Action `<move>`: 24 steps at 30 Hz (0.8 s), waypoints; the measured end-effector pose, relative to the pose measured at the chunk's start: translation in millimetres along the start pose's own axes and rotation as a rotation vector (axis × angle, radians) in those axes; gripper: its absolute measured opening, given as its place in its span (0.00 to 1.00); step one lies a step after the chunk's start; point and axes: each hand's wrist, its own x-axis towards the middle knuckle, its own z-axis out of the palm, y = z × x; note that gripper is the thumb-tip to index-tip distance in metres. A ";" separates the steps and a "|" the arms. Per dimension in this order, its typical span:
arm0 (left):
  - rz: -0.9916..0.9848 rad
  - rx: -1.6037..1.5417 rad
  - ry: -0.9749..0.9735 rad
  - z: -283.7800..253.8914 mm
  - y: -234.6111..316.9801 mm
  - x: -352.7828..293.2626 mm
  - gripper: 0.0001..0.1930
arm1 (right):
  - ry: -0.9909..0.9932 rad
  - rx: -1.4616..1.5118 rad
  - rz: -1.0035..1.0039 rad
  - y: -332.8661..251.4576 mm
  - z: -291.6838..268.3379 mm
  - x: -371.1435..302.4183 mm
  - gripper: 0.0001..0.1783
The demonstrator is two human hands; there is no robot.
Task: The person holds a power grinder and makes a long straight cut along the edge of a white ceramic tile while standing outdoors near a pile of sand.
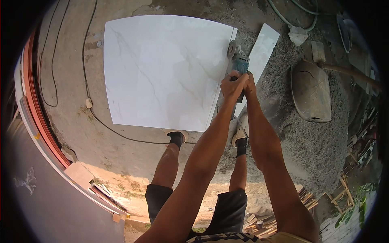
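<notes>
Both my hands are closed around a teal and black angle grinder (240, 64). My left hand (231, 86) wraps its body from the left, and my right hand (250, 84) grips it from the right, close beside. The grinder's disc (231, 48) stands at the right edge of a large white marble-veined tile (162, 73), near its far right corner. A thin line runs along the tile near that edge. Whether the disc touches the tile I cannot tell. To the right lies a narrow white tile strip (262, 46), partly hidden by my hands.
A black cable (121, 135) with a pale connector (88, 103) runs across the concrete on the left and past my feet. At the right, a shovel (311, 91) rests on a gravel heap (302, 150). A hose (279, 14) curls at the far right. Wood scraps (259, 222) lie near the bottom.
</notes>
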 end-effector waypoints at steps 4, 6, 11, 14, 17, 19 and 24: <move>-0.008 0.013 0.030 -4.8 -5.0 0.9 0.23 | -0.046 0.040 -0.033 0.4 4.8 -4.0 0.21; -0.007 0.026 0.033 -5.4 -8.3 -0.7 0.19 | -0.025 -0.009 -0.033 1.8 4.6 -6.9 0.20; 0.033 0.012 0.040 -9.8 -15.9 -3.3 0.16 | -0.047 0.008 -0.024 4.5 8.3 -12.1 0.19; 0.012 0.023 0.038 -6.9 -14.7 -9.6 0.16 | -0.048 0.011 -0.045 12.0 1.3 -12.1 0.19; -0.007 0.031 0.055 -10.0 -16.0 -11.2 0.17 | -0.053 -0.042 -0.079 17.3 5.3 -16.5 0.17; 0.002 0.067 0.077 -12.4 -17.3 -11.5 0.17 | -0.042 -0.103 -0.096 19.8 8.7 -17.5 0.17; -0.005 0.033 0.048 -9.6 -14.3 -9.0 0.22 | -0.099 -0.270 -0.084 31.0 -0.8 -6.8 0.14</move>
